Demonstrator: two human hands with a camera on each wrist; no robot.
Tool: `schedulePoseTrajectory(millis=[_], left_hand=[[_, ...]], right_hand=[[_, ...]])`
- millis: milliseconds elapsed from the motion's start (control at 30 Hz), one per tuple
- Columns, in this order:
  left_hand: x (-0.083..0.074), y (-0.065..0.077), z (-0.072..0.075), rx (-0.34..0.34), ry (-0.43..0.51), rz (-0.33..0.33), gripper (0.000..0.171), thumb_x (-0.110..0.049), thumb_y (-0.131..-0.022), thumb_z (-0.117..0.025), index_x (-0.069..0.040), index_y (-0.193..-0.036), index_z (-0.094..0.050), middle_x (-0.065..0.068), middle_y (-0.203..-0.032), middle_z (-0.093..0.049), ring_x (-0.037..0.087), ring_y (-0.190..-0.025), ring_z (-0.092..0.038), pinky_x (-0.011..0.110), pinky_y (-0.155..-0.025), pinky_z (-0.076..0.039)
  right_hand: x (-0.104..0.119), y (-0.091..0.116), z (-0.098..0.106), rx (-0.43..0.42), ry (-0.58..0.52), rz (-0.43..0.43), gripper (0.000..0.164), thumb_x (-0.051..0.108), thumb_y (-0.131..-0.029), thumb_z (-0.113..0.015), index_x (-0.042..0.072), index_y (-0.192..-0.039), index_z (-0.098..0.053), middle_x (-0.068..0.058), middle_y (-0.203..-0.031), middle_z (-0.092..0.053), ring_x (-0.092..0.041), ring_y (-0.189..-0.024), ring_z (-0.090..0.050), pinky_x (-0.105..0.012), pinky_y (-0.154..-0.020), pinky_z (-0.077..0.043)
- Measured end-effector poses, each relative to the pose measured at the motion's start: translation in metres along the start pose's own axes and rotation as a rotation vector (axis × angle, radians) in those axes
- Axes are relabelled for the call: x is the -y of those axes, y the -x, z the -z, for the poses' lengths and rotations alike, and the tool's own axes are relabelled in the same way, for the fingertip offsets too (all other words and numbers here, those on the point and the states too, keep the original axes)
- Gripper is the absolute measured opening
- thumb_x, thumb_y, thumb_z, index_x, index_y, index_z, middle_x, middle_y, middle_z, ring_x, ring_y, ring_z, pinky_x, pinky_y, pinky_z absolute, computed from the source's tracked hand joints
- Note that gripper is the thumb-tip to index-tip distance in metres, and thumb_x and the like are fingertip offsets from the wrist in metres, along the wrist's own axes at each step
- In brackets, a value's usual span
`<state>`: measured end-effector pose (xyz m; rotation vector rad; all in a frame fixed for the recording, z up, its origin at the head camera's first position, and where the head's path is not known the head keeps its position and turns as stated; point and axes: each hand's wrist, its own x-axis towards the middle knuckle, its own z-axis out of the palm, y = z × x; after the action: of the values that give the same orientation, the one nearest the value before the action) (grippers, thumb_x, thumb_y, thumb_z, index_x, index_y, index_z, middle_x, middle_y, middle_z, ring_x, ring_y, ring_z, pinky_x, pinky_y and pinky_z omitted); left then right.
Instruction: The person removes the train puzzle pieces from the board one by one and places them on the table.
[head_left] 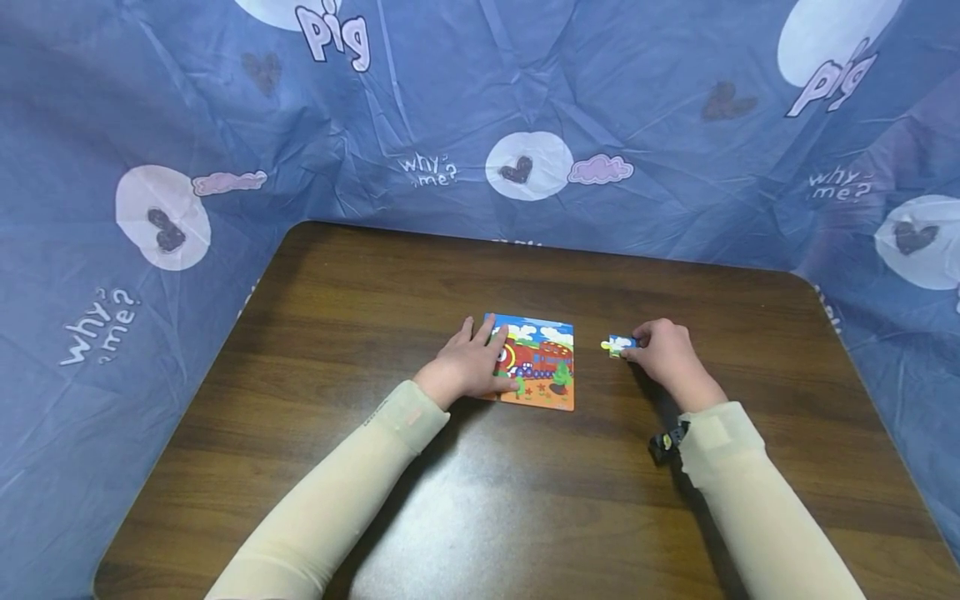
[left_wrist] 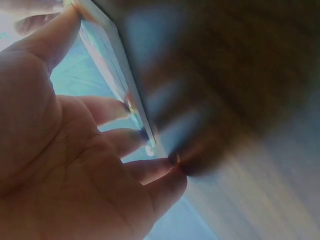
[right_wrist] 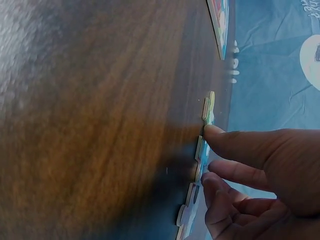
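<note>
A picture puzzle [head_left: 553,354] of a red train under a blue sky lies flat near the middle of the table. My left hand [head_left: 471,362] rests over its left part with fingers spread, covering that side. In the left wrist view, the thumb and fingertips touch around the puzzle's edge [left_wrist: 129,85]. To the right, my right hand [head_left: 667,354] pinches a small puzzle piece [head_left: 618,344] coloured blue, white and green at table level. The right wrist view shows the thumb against pieces in a row, including a lower puzzle piece [right_wrist: 188,207]; whether they are joined I cannot tell.
The brown wooden table [head_left: 315,333] has rounded far corners. A blue printed cloth [head_left: 450,100] hangs behind it and at both sides. A black strap [head_left: 666,443] sits at the right wrist.
</note>
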<state>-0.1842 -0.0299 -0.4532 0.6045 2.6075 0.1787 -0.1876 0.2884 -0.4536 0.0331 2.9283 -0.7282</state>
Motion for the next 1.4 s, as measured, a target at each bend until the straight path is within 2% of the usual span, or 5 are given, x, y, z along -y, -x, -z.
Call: schedulePoseTrajectory(millis=[433,633,867,1133,1400], left_hand=[[0.005,0.003,0.000,-0.008,0.019,0.012,0.099,-0.067,-0.094,-0.058,-0.016,-0.165,-0.010,0.011,-0.170,0.002,0.040,-0.152,-0.002,0.048,-0.120,-0.015],[0.006,0.004,0.000,-0.004,0.019,0.005,0.099,-0.067,-0.095,-0.057,-0.016,-0.165,-0.009,0.011,-0.169,0.003,0.040,-0.152,-0.001,0.047,-0.120,-0.014],[0.010,0.005,0.001,-0.007,0.041,-0.011,0.102,-0.067,-0.095,-0.057,-0.014,-0.165,-0.006,0.012,-0.169,0.005,0.041,-0.152,0.000,0.047,-0.120,-0.014],[0.020,0.004,0.004,-0.026,0.061,0.014,0.104,-0.068,-0.095,-0.056,-0.009,-0.165,-0.006,0.015,-0.169,0.003,0.046,-0.150,-0.001,0.049,-0.120,-0.012],[0.022,0.002,0.006,-0.002,0.025,0.022,0.104,-0.070,-0.095,-0.052,-0.009,-0.164,-0.004,0.015,-0.169,0.002,0.046,-0.150,0.001,0.049,-0.120,-0.011]], right_hand=[[0.007,0.001,0.002,-0.017,-0.035,0.017,0.034,0.014,-0.092,-0.076,-0.011,-0.115,-0.069,-0.024,-0.105,-0.069,-0.037,-0.100,-0.062,-0.053,-0.089,-0.048],[0.018,0.000,-0.004,-0.052,-0.080,0.048,0.032,0.014,-0.093,-0.074,-0.009,-0.115,-0.070,-0.023,-0.107,-0.068,-0.036,-0.100,-0.062,-0.052,-0.087,-0.049],[0.052,-0.003,-0.021,-0.042,-0.139,0.096,0.028,0.015,-0.094,-0.074,-0.004,-0.114,-0.073,-0.016,-0.102,-0.069,-0.029,-0.091,-0.063,-0.046,-0.080,-0.052],[0.099,-0.007,-0.047,0.067,-0.201,0.129,0.028,0.017,-0.094,-0.076,-0.001,-0.115,-0.073,-0.011,-0.099,-0.068,-0.025,-0.088,-0.060,-0.043,-0.078,-0.052],[0.129,-0.018,-0.068,0.138,-0.139,0.174,0.031,0.022,-0.094,-0.077,0.002,-0.116,-0.075,-0.010,-0.108,-0.071,-0.025,-0.101,-0.064,-0.043,-0.089,-0.053]])
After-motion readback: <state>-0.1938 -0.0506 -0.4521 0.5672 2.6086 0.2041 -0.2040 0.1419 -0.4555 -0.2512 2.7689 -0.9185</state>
